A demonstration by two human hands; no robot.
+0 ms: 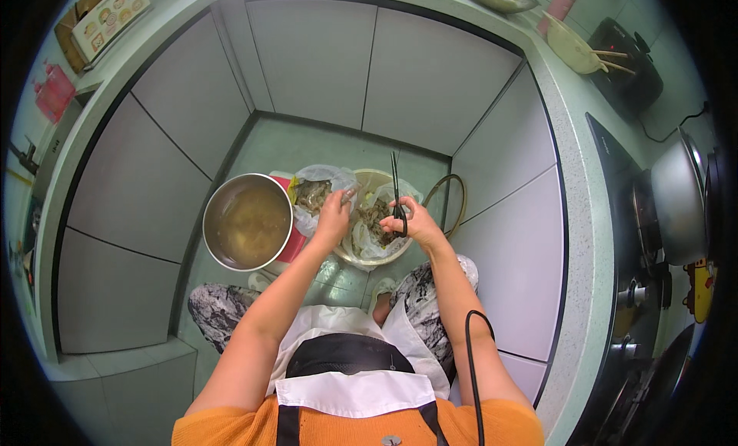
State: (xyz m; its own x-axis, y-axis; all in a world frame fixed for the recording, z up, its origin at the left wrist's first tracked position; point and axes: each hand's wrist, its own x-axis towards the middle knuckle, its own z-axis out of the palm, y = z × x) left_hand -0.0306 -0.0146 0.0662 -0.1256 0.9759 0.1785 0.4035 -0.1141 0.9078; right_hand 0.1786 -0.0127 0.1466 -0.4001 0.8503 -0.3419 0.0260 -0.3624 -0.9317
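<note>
My right hand has its fingers through the handles of a pair of black scissors, whose blades point away from me. My left hand pinches a small greyish thing that looks like a shrimp, partly hidden by the fingers. Just left of it lies a clear plastic bag with raw shrimp. Beneath both hands stands a round bin lined with a plastic bag, with brownish shrimp scraps in it. To the left, a large metal pot holds cloudy brownish water.
A red stool or board shows beside the pot. Grey cabinets enclose the floor on several sides. A hoop-like rim leans at the right cabinet. A countertop with a stove, a pot and a bowl runs along the right.
</note>
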